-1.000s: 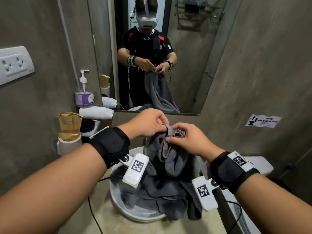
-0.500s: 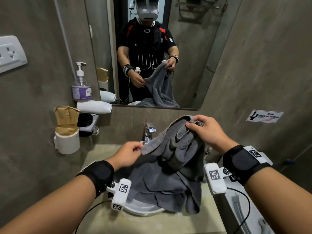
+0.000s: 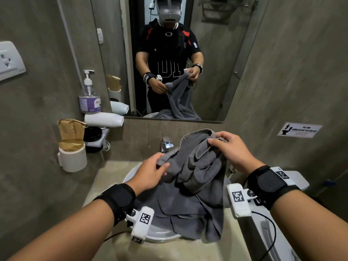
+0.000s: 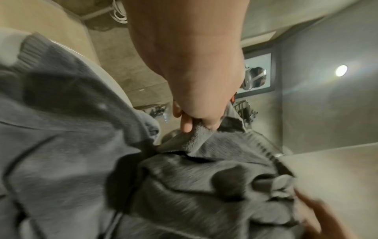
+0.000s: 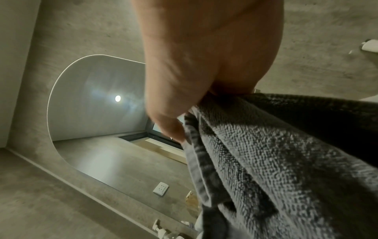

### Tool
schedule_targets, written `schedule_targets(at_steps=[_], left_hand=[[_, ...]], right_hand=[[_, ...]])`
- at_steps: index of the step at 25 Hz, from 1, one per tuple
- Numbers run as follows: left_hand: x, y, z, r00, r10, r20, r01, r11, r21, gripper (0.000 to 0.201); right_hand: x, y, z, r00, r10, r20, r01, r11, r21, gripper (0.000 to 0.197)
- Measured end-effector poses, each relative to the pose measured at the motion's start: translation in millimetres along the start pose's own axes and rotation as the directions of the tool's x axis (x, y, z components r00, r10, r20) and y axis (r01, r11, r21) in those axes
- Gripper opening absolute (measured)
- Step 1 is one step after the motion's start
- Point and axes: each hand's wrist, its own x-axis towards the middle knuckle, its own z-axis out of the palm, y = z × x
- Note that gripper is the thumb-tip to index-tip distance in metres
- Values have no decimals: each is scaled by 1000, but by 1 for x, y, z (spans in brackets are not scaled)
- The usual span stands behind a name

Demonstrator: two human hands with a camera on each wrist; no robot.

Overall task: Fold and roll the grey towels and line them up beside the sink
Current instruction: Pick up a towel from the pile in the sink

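A crumpled grey towel [image 3: 199, 170] hangs between my hands above the white round sink [image 3: 163, 237]. More grey towel cloth [image 3: 188, 213] lies heaped in the basin and spills over its front rim. My left hand [image 3: 154, 170] pinches the towel's hem on the left, lower down. My right hand [image 3: 227, 146] grips a bunched corner higher up on the right. In the left wrist view the fingers [image 4: 187, 122] pinch a fold of the towel [image 4: 196, 142]. Close up in the right wrist view, the thumb [image 5: 174, 129] presses on the hem of the towel [image 5: 266, 153].
A tap [image 3: 166, 145] stands behind the towel. On the left wall side are a white cup with brown paper [image 3: 72, 153], a white hair dryer [image 3: 104, 119], a pump bottle [image 3: 89, 97] and a socket [image 3: 9, 61]. A mirror [image 3: 169, 53] faces me; beige counter [image 3: 169, 249] surrounds the sink.
My hands have drawn apart: the left slid down and left along the towel's edge, the right stayed up on the right, and the towel has spread between them.
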Motion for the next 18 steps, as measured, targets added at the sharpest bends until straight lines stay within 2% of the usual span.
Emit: schedule_targets(at_steps=[2,4,6,9,12,15,18], left_hand=[[13,17,-8,991,-35,-133,20,994,-112,8],[30,36,-22,965,-34,-260,6,994,-110,8],[50,55,-38,934,-22,-356,-25,991,-128,8],[77,85,-69,893,-8,-451,-82,980,-180,21],[97,120,-100,870,34,-492,-141,973,-183,30],[115,167,-132,844,108,-526,-184,978,-94,27],[137,226,-172,794,241,-558,-237,968,82,15]], right_hand=[[4,6,-5,998,57,-34,-54,995,84,20],[9,10,-12,990,92,-108,-89,996,25,17],[13,12,-22,988,69,-141,-74,997,-27,15],[20,3,-45,996,-43,-82,42,999,-20,21],[30,-28,-73,971,-201,-130,203,979,3,16],[49,-75,-103,923,-323,-210,326,945,-25,11],[73,-133,-135,866,-427,-260,406,904,-131,7]])
